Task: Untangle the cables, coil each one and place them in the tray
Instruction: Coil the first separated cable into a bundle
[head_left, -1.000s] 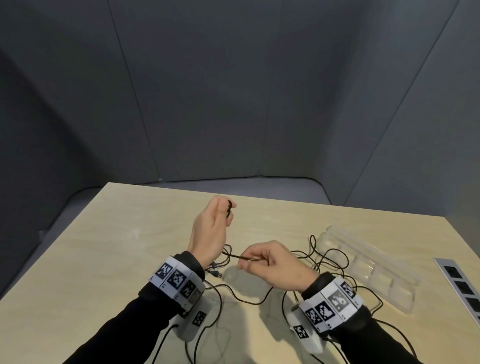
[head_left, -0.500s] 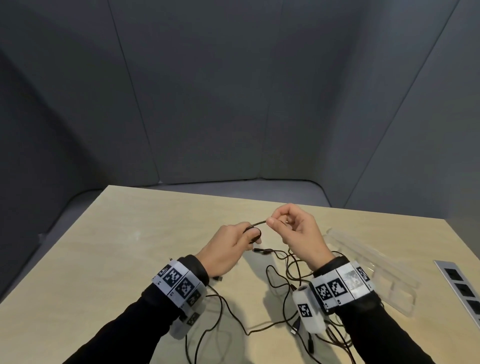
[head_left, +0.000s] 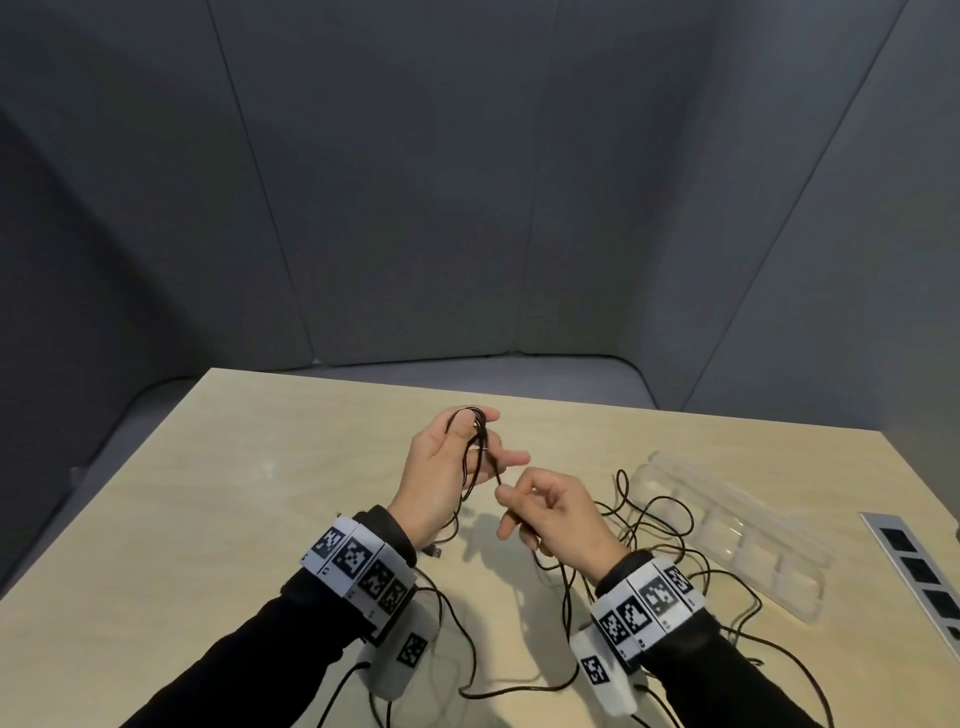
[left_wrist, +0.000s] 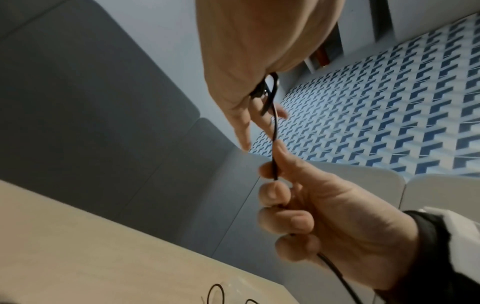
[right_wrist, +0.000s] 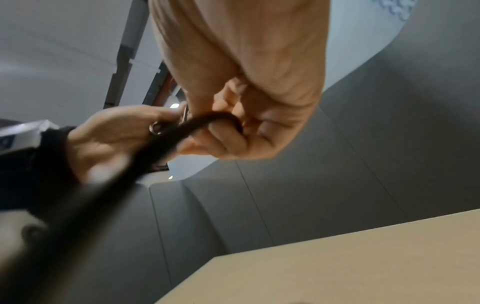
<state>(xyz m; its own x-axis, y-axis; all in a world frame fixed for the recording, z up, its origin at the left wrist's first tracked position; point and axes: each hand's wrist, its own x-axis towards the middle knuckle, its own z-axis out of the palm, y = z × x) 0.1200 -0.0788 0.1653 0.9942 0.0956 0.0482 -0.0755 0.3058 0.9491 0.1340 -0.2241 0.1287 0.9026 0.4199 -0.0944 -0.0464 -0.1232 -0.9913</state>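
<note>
My left hand (head_left: 470, 434) is raised over the table's middle and grips a small coil of black cable (head_left: 477, 441) between thumb and fingers. The same cable runs down to my right hand (head_left: 505, 491), which pinches it between thumb and forefinger just below and right of the left hand. The left wrist view shows this taut cable (left_wrist: 274, 127) going from the left hand (left_wrist: 249, 98) into the right hand's fingers (left_wrist: 275, 170). In the right wrist view the cable (right_wrist: 207, 121) loops through the right hand's curled fingers (right_wrist: 233, 131). A clear plastic tray (head_left: 769, 566) lies to the right.
Loose tangled black cables (head_left: 660, 525) lie on the wooden table (head_left: 208, 519) between my right wrist and the tray, and trail under both forearms. A grey socket strip (head_left: 924, 577) is set into the table's right edge. Grey panels wall in the far side.
The left hand has lifted a little and now holds more loops of cable. The right hand has come down and toward me, sliding along the cable.
</note>
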